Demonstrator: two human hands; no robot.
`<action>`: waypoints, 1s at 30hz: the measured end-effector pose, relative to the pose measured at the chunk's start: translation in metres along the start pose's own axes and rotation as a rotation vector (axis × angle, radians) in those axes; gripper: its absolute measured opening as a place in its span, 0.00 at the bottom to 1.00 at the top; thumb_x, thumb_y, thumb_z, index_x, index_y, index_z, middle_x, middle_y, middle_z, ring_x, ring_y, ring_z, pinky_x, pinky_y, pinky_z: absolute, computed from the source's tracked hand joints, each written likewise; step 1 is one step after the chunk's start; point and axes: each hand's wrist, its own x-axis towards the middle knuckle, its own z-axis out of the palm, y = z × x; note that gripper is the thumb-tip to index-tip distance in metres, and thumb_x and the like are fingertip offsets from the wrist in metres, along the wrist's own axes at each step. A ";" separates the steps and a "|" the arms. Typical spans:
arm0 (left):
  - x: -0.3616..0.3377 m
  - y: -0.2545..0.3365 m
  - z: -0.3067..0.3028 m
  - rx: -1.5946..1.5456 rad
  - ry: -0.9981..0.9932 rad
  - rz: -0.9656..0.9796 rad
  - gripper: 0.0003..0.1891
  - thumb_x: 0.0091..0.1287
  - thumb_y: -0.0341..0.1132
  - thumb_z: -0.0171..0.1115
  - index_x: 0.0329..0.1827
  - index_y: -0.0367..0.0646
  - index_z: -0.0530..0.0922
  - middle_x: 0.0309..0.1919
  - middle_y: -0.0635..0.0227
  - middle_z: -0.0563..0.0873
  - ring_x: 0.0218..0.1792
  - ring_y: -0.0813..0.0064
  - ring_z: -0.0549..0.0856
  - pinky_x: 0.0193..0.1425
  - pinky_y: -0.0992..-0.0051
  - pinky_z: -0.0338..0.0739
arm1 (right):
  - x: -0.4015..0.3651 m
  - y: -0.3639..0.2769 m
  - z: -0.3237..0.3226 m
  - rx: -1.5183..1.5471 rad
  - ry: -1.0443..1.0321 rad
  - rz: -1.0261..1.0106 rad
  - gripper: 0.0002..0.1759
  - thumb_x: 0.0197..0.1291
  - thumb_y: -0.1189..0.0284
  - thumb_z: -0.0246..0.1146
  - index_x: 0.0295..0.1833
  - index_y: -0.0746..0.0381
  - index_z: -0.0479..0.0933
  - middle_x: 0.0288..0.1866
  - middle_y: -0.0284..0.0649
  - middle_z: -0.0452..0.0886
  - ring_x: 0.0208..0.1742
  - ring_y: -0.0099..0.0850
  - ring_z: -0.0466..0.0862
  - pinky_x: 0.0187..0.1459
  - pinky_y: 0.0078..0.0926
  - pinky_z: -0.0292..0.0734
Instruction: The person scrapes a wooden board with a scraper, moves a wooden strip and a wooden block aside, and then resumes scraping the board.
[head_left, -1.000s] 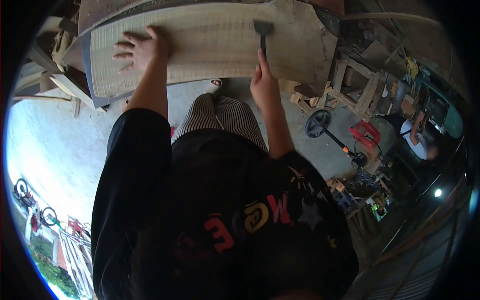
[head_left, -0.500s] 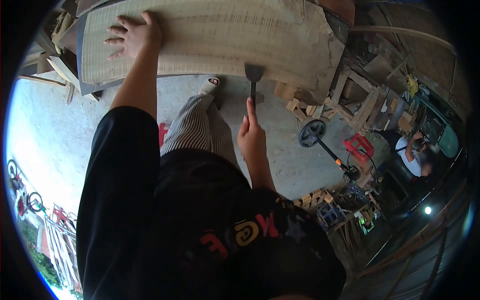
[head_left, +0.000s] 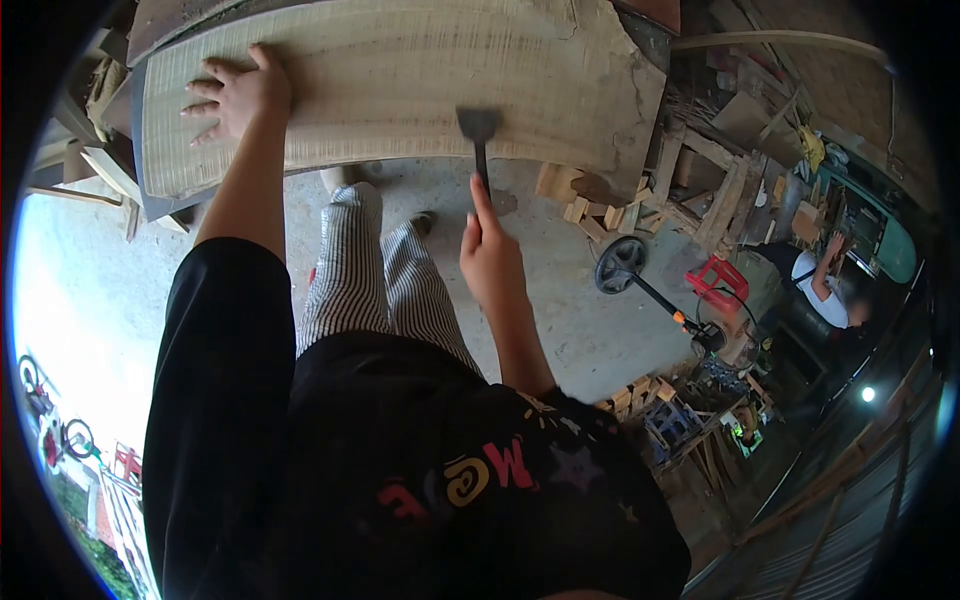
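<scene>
A large pale sheet of wood veneer [head_left: 400, 85] with streaky grain and a ragged right end lies across the top of the view. Flat on its left part rests my left hand [head_left: 243, 97], fingers spread. My right hand [head_left: 494, 255] is wrapped round the handle of a scraper [head_left: 479, 125], index finger stretched along the shaft. The scraper's wide dark blade overlaps the veneer near its front edge, right of the middle. A darker board edge [head_left: 152, 200] shows beneath the veneer at the left.
Wood offcuts [head_left: 600, 215] lie on the concrete floor [head_left: 570, 330] at right. Beyond them are a long-handled tool with a black wheel [head_left: 621, 265] and a red plastic stool [head_left: 715, 285]. Another person [head_left: 822, 285] works at far right. Motorbikes [head_left: 60, 430] stand outside at lower left.
The scraper and my right hand have shifted left along the veneer's front edge. My left hand stays flat on the sheet. My legs have stepped, and the whole view has shifted slightly.
</scene>
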 end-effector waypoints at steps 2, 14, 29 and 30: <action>0.001 0.001 0.001 0.000 0.003 -0.002 0.42 0.65 0.67 0.36 0.79 0.54 0.47 0.78 0.56 0.45 0.77 0.42 0.42 0.69 0.29 0.34 | 0.041 -0.009 -0.002 -0.021 -0.008 0.027 0.31 0.67 0.73 0.53 0.75 0.46 0.58 0.25 0.51 0.80 0.27 0.49 0.83 0.27 0.44 0.76; -0.001 0.003 -0.004 0.025 -0.009 -0.016 0.42 0.65 0.67 0.36 0.79 0.54 0.47 0.78 0.56 0.45 0.76 0.43 0.42 0.69 0.29 0.35 | 0.058 -0.023 0.005 0.038 0.077 0.020 0.29 0.68 0.72 0.52 0.74 0.47 0.60 0.26 0.54 0.80 0.28 0.52 0.82 0.28 0.47 0.74; -0.005 0.006 -0.009 0.082 -0.080 -0.044 0.41 0.66 0.67 0.34 0.79 0.56 0.43 0.78 0.57 0.43 0.77 0.43 0.39 0.70 0.30 0.35 | -0.030 -0.019 0.001 0.102 -0.145 0.173 0.29 0.68 0.74 0.51 0.74 0.51 0.60 0.52 0.57 0.80 0.42 0.53 0.83 0.38 0.35 0.78; -0.006 0.006 -0.007 0.083 -0.072 -0.037 0.41 0.66 0.67 0.34 0.79 0.56 0.43 0.78 0.57 0.43 0.77 0.43 0.39 0.70 0.30 0.35 | -0.033 -0.016 0.002 0.097 -0.153 0.170 0.29 0.68 0.74 0.51 0.74 0.51 0.60 0.52 0.57 0.80 0.42 0.53 0.83 0.38 0.35 0.78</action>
